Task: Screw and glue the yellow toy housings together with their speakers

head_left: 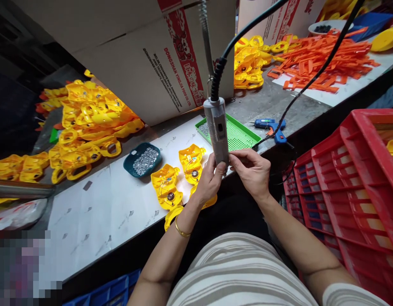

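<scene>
A grey electric screwdriver (216,127) hangs upright from a coiled spring, its black cable rising from the top. My left hand (210,180) is closed around its lower end, the thumb lying near the tip. Just right of the tip, my right hand (252,172) is closed in a pinch, and what its fingertips hold is too small to make out. Left of the screwdriver lie two opened yellow plastic shells (167,187) with wires and a round metal part inside. My left hand and forearm partly cover the nearer-right shell (190,159).
A dark green dish (142,160) holds small screws. Behind the screwdriver sits a green perforated tray (242,132), with a blue glue gun (271,125) to its right. Yellow parts (94,114) and orange pieces (323,59) are heaped around a large carton (145,55). Red crates (346,191) stand at right.
</scene>
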`<action>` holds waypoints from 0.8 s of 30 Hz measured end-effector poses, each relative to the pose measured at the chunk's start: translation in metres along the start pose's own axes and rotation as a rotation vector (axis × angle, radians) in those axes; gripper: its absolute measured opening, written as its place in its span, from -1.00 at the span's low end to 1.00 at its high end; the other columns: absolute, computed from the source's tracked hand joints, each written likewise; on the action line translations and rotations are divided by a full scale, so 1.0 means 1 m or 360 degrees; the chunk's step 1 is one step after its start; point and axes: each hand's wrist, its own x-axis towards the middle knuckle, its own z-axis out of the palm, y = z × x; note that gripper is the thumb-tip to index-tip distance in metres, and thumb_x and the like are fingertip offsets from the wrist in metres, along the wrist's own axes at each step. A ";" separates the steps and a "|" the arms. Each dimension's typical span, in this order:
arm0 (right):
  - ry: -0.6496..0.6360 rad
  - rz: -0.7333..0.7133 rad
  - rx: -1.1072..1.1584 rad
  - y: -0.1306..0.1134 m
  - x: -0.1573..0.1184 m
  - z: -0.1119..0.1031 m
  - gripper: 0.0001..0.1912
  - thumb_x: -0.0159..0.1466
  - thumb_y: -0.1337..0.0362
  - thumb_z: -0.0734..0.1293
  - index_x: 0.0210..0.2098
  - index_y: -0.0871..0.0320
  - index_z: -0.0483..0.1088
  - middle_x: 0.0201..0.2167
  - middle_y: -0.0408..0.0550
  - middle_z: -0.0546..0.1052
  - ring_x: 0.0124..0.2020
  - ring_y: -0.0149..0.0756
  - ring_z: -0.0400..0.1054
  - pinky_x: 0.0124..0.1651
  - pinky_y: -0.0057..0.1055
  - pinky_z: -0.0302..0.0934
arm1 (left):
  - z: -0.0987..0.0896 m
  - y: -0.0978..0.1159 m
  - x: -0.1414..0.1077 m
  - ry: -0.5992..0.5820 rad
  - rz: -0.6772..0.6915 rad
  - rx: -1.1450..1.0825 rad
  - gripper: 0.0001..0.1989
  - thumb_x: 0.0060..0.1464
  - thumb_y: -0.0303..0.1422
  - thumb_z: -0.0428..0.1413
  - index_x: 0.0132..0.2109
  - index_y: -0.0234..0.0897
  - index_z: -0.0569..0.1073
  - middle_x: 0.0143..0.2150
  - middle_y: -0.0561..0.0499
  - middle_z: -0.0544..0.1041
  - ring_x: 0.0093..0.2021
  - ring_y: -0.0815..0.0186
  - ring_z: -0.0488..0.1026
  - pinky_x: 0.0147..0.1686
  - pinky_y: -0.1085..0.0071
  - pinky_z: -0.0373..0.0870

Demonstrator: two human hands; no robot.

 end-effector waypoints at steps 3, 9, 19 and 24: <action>-0.0063 -0.0212 -0.0357 -0.004 0.006 -0.005 -0.93 0.22 0.28 0.36 -0.34 0.14 0.48 -0.40 -0.10 0.46 -0.43 -0.40 0.36 -0.44 -0.46 0.31 | -0.001 -0.003 -0.001 -0.0006 0.0060 0.0112 -0.62 0.30 -0.04 -0.08 0.01 -0.25 0.32 -0.16 -0.03 0.43 -0.19 0.30 0.39 -0.14 0.37 0.35; -0.0284 -0.0380 -0.0488 -0.005 0.008 -0.004 -0.91 0.14 0.38 0.31 -0.48 0.11 0.33 -0.48 -0.16 0.35 -0.50 -0.44 0.26 -0.41 -0.44 0.22 | 0.001 -0.002 0.000 0.0032 -0.0020 0.0006 -0.58 0.29 -0.01 -0.08 0.03 -0.26 0.35 -0.07 -0.07 0.48 0.03 0.19 0.40 0.07 0.27 0.31; -0.0619 0.0454 0.1007 -0.020 -0.006 -0.035 -0.66 0.26 0.10 0.26 -0.56 0.11 0.15 -0.56 -0.22 0.24 -0.72 -0.47 0.20 -0.64 -0.43 0.02 | -0.006 -0.007 0.006 -0.0345 -0.0147 -0.0752 -0.45 0.24 0.09 -0.08 0.14 -0.21 0.35 0.14 -0.19 0.49 0.13 0.08 0.45 0.22 0.04 0.21; -0.0188 0.0184 0.0549 -0.016 -0.009 -0.029 -0.65 0.34 0.14 0.26 -0.53 0.15 0.30 -0.57 -0.19 0.30 -0.64 -0.51 0.19 -0.60 -0.48 0.08 | -0.005 -0.003 0.004 -0.0375 -0.0174 -0.0659 -0.42 0.23 0.11 -0.11 0.12 -0.23 0.37 0.04 -0.19 0.55 0.09 0.09 0.48 0.19 0.05 0.27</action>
